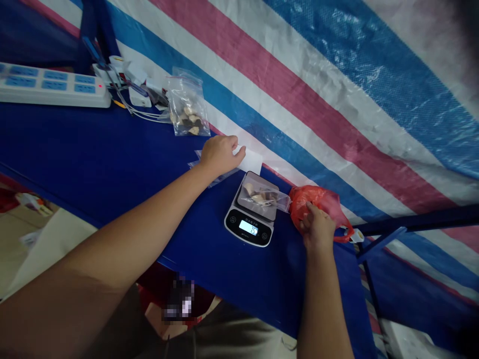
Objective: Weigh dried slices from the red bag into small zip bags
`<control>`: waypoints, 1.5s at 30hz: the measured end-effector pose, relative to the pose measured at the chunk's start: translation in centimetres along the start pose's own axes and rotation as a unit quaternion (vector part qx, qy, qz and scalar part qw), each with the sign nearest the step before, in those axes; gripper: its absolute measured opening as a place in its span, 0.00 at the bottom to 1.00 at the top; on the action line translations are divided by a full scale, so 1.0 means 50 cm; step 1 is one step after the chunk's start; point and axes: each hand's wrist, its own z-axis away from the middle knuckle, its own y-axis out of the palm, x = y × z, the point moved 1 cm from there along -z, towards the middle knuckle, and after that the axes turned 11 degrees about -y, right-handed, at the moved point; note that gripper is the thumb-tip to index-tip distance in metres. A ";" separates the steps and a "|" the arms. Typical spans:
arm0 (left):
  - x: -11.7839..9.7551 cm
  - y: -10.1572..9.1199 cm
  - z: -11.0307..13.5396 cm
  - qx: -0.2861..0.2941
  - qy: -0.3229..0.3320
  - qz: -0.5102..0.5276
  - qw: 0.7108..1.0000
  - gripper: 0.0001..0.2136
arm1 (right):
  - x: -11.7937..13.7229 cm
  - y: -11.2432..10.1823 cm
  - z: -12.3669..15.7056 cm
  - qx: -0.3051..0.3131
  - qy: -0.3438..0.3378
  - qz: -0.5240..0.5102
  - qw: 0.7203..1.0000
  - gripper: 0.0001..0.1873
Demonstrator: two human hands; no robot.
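head view: clear bag (262, 198) lies on scale (245, 209), presumably centred so the pan bears it; lit display (248, 228) on near side, likely for reading. left hand (222, 154) curls at white card (252, 162), right hand (318, 228) touches red bag (298, 202); cannot tell if either grasps.

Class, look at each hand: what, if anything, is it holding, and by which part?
The right hand touches the red bag, and the left hand is by the white card; whether either grips anything cannot be told.
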 end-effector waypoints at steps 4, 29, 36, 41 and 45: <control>-0.030 -0.008 0.008 -0.042 0.029 0.199 0.979 0.25 | 0.041 0.000 0.016 0.091 -0.115 -0.083 0.986 0.31; -0.299 -0.089 0.136 0.378 0.312 0.146 0.859 0.13 | 0.086 0.040 0.133 0.296 0.124 -0.270 0.908 0.09; -0.241 -0.117 0.190 0.276 0.335 0.012 0.901 0.47 | 0.111 0.028 0.115 0.313 -0.039 -0.174 0.933 0.29; -0.265 -0.092 0.264 0.258 0.372 -0.073 0.889 0.52 | 0.091 0.023 0.138 0.276 -0.187 -0.013 0.943 0.19; -0.281 -0.081 0.267 0.205 0.416 -0.073 0.883 0.41 | 0.091 0.023 0.142 0.181 -0.298 -0.038 0.937 0.28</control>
